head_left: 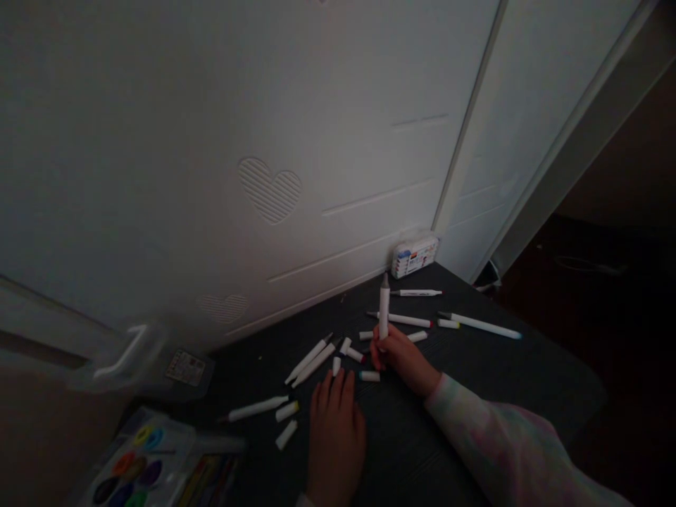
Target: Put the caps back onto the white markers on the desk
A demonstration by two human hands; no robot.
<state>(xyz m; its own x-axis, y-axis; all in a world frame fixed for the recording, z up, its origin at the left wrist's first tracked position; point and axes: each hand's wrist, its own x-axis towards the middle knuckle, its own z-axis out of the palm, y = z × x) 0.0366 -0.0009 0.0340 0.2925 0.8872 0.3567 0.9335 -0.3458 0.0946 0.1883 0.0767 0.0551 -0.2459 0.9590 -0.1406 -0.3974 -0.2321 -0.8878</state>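
The right hand (402, 360) grips a white marker (384, 306) upright, its fingers (381, 350) pinching the lower end, around the middle of the dark worktop (475, 380). The left hand (336, 422) lies flat on the worktop toward the near edge. Its fingers (338, 386) are stretched out close together and hold nothing. A loose cap (336, 365) lies just beyond its fingertips. More markers and caps are scattered around both hands. A marker box (415, 256) stands at the far edge, and a paint palette (134, 468) sits by the near left corner.
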